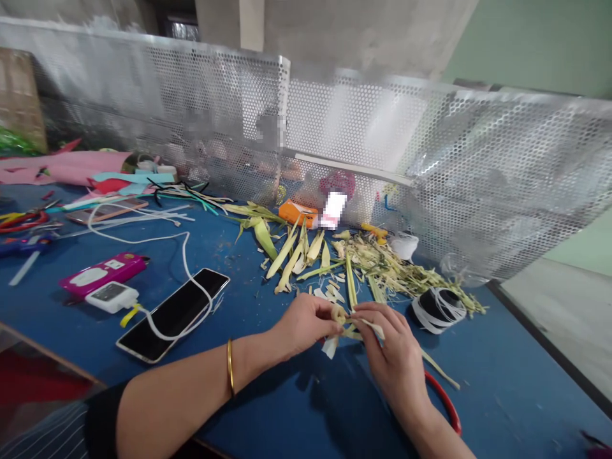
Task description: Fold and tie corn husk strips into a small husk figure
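Observation:
Pale strips of corn husk (340, 315) are pinched between my two hands over the blue table. My left hand (306, 325), with a gold bangle at the wrist, grips a curled piece of the husk between thumb and fingers. From the other side my right hand (389, 338) has thumb and fingertips closed on the same husk, and a loose end sticks out past the thumb. Just beyond my hands lie whole husk leaves (289, 255) and a heap of shredded husk (387, 258). A red curved handle (444, 401) shows partly behind my right forearm.
A spool of white string (438, 309) stands right of my hands. To the left, a black phone (174, 315) lies under a white cable, beside a magenta power bank (104, 274) and a white charger (112, 297). A perforated metal screen (354, 127) borders the table's back.

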`<state>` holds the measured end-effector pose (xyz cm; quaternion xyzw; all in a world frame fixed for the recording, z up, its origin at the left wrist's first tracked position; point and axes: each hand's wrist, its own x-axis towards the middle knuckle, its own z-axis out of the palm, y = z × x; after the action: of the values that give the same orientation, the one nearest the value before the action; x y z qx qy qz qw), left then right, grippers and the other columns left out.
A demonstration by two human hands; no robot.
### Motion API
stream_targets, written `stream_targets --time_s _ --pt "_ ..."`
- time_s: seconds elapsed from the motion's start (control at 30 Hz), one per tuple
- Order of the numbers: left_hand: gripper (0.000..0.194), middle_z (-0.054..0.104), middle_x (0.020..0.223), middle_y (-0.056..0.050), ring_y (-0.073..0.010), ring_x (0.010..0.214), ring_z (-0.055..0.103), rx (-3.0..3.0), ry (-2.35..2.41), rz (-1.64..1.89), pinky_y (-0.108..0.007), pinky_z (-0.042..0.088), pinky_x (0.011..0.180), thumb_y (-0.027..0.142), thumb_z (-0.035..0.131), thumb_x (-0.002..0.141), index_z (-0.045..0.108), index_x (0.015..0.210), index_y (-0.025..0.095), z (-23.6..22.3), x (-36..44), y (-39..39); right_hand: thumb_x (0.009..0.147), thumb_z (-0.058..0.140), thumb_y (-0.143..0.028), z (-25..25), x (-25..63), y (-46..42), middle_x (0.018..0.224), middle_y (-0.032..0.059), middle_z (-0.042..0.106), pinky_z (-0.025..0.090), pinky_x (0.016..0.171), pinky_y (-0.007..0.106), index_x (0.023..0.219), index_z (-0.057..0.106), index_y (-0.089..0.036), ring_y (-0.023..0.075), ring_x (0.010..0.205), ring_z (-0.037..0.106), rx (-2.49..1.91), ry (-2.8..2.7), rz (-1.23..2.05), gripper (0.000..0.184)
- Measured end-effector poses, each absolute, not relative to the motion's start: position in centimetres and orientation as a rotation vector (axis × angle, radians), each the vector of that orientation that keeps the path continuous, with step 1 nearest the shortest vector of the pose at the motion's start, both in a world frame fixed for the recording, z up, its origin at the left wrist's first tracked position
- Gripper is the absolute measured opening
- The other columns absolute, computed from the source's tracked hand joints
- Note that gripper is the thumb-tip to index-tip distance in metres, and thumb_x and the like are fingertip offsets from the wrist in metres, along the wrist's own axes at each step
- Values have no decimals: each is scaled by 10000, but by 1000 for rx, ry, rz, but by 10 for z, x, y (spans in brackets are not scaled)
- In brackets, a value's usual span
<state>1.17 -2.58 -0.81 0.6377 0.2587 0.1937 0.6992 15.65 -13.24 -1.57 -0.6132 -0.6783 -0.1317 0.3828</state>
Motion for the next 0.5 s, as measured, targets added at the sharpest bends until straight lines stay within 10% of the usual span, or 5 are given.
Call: stream_targets --time_s 0.2,0.5 --pt "116 621 655 5 -134 610 602 1423 536 264 -254 441 626 236 630 672 643 718 130 -7 10 -28 942 431 -297 -26 155 -128 590 -2 578 325 527 264 720 521 -224 171 535 542 -1899 -1580 -191 251" --pt "182 642 637 3 -95 531 583 1259 721 387 -206 404 520 188 715 656 679 822 120 -6 17 -38 917 459 -433 -21 152 -128 531 -25 544 284 491 242 713 507 -227 148 495 486 -1996 -1344 128 294"
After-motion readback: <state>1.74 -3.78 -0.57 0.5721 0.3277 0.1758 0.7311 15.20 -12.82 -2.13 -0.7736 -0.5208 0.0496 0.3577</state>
